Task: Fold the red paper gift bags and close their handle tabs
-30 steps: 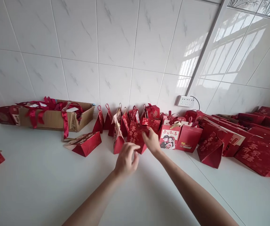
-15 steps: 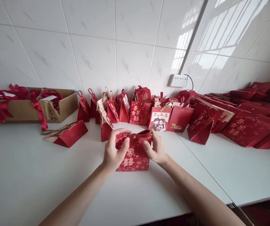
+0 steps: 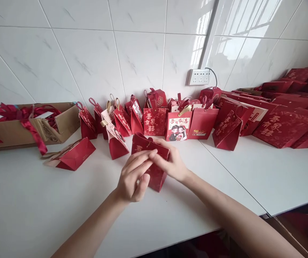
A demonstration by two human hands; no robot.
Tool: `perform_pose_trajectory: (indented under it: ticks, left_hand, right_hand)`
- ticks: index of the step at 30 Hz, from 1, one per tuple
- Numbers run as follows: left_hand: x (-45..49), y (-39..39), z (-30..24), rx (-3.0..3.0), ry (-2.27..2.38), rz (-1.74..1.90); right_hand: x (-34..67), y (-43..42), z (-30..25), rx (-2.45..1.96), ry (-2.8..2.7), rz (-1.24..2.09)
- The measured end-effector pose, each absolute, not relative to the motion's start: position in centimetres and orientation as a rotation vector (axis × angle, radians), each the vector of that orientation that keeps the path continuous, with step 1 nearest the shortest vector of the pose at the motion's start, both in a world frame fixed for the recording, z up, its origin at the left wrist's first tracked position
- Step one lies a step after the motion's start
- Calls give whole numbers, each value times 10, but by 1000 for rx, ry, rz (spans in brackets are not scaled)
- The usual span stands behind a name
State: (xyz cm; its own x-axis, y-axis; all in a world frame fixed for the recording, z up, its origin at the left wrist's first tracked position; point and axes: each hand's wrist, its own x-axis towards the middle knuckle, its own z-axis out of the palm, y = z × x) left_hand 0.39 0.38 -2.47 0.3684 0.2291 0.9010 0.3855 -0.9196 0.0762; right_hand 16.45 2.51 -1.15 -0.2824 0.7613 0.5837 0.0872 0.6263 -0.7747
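Observation:
A red paper gift bag (image 3: pixel 157 182) with a ribbon loop stands on the white table, turned at an angle. My right hand (image 3: pixel 174 163) grips its upper right part, thumb in front and fingers reaching behind the top edge. Across the front of the bag lies my left hand (image 3: pixel 135 175), fingers stretched out and thumb apart, its fingertips meeting my right thumb. The hands cover much of the bag's printed front. Just beyond, to the left, stands a bag with a cartoon couple (image 3: pixel 115 140); another red bag (image 3: pixel 75 154) lies on its side.
A cardboard box (image 3: pixel 9 138) full of red ribbons sits at the left. Several finished-looking bags (image 3: pixel 154 122) line the tiled wall, below a white power strip (image 3: pixel 198 77). Stacked larger red bags (image 3: pixel 280 130) fill the right. A seam (image 3: pixel 233 182) crosses the table.
The bag has turned from facing me to an angle. My left hand has moved from its top left edge to across its front. The view has shifted slightly.

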Motion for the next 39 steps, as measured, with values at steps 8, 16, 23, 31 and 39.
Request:
perform_pose_trajectory:
  ticks: [8,16,23,31,39]
  left_hand:
    - [-1,12,-17,-1950,-849,-2047]
    - [1,9,0,-2053,-1215,-2344]
    - [-1,3,4,-2036,-889,-2294]
    - [-1,-3,3,-2230,-888,-1973]
    - [1,1,2,-2169,-872,-2069]
  right_hand:
    - [172,24,4,-660,-1632,1095]
    - [171,23,0,-649,-1677,1043]
    - [166,19,0,-673,-1675,992]
    - [158,13,-5,-639,-1625,872]
    - [152,6,-10,-604,-1577,626]
